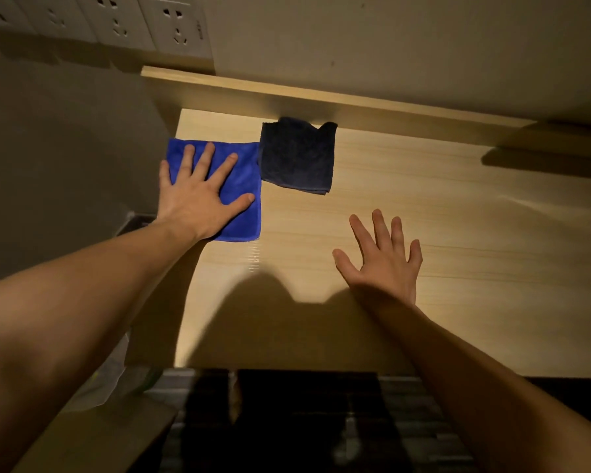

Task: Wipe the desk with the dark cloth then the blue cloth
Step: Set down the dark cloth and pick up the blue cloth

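A blue cloth point(243, 180) lies flat at the left edge of the light wooden desk point(440, 216). My left hand point(198, 196) rests flat on top of it, fingers spread, pressing rather than gripping. Touching the blue cloth's right side, a dark cloth point(296, 155) lies folded near the back of the desk, partly under the shelf. My right hand point(382, 257) hovers flat over bare desk to the right and nearer me, fingers apart, holding nothing and well clear of both cloths.
A wooden shelf point(321, 97) runs along the back above the desk. White wall sockets point(144, 25) sit at the upper left. Dark floor point(287, 421) shows below the desk's front edge, and the desk's left edge drops off beside the blue cloth.
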A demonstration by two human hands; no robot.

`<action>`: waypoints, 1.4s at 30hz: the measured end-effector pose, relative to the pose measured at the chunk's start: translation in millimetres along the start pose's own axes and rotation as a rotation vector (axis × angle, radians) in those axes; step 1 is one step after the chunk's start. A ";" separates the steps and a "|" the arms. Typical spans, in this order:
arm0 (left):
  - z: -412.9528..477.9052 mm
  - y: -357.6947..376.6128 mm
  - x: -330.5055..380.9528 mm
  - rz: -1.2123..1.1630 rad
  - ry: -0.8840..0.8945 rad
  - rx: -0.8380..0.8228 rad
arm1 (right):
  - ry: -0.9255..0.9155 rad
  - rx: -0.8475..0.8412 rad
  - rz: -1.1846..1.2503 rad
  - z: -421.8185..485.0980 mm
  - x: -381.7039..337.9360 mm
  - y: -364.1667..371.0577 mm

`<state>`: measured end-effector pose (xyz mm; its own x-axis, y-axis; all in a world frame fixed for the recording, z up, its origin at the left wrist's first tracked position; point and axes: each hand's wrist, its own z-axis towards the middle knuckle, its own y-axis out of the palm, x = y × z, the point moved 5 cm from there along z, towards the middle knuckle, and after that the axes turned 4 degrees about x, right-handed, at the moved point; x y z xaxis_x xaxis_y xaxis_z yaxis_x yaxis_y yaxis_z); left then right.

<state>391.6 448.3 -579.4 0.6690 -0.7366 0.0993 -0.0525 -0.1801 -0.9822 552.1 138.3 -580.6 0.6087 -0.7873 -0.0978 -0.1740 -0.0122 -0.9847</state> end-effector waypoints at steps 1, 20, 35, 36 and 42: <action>-11.3 1.8 0.5 -0.004 -0.002 0.007 | -0.007 0.013 0.011 -1.6 -0.4 -0.3; -200.7 35.4 23.8 -0.068 -0.009 0.127 | -0.044 0.067 0.025 -9.4 0.3 -1.3; -208.2 -21.9 96.6 -0.652 -0.041 0.276 | -0.044 0.067 0.027 -7.8 0.9 0.1; -183.5 -29.2 102.4 -0.635 -0.037 0.286 | -0.045 0.069 0.026 -7.4 0.9 0.8; -64.7 -23.2 137.3 -0.382 0.034 0.239 | -0.037 0.086 0.023 -3.5 1.9 3.5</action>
<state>436.7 309.1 -532.6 0.5822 -0.6682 0.4633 0.3689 -0.2907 -0.8828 549.9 134.7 -583.8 0.6339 -0.7633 -0.1245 -0.1225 0.0599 -0.9907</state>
